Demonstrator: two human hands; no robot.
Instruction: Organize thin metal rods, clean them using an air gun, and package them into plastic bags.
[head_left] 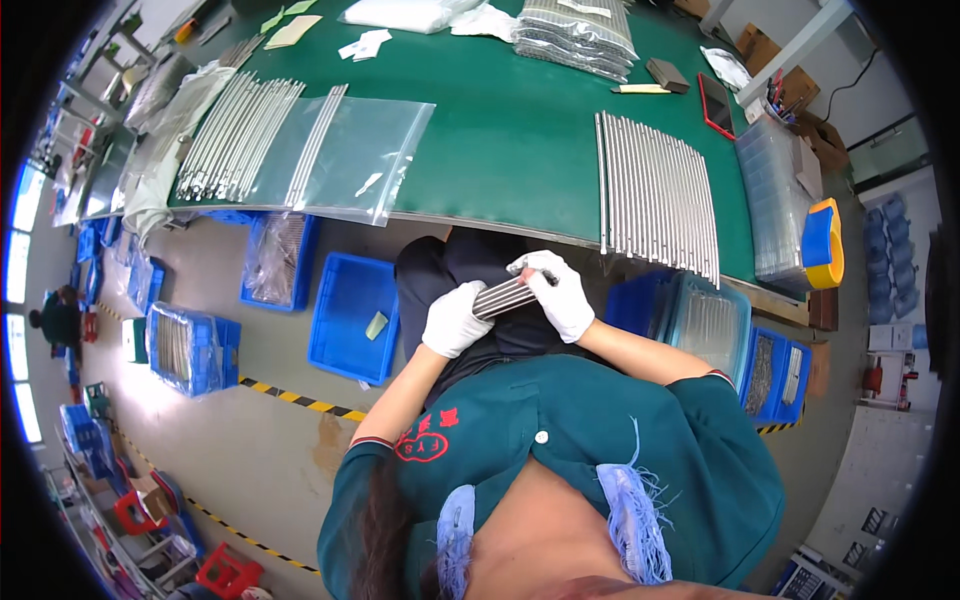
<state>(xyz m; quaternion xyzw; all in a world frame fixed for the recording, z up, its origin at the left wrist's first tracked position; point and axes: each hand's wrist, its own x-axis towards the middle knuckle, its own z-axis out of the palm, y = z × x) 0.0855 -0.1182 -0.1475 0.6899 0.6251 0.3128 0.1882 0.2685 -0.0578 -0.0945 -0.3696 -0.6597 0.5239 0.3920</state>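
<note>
A bundle of shiny metal rods (pixel 505 297) lies across my lap between my two white-gloved hands. My left hand (pixel 457 320) is wrapped round one end of the bundle. Toward the other end, my right hand (pixel 556 292) grips it, with bare fingertips showing at the rods. On the green table (pixel 490 130) before me, a row of metal rods (pixel 655 190) lies side by side at the right edge. To the left, more rods (pixel 243 135) lie in a row, and a few rods (pixel 318 145) rest on a clear plastic bag (pixel 375 150).
Under the table at left stand an open blue bin (pixel 335 345) and another bin (pixel 308 265) holding wrapped rods. Lower right are a clear tub (pixel 735 325) and blue bins (pixel 800 385). Wide tape rolls (pixel 825 245) hang by the table's right edge. Packed rods (pixel 575 40) lie at the back.
</note>
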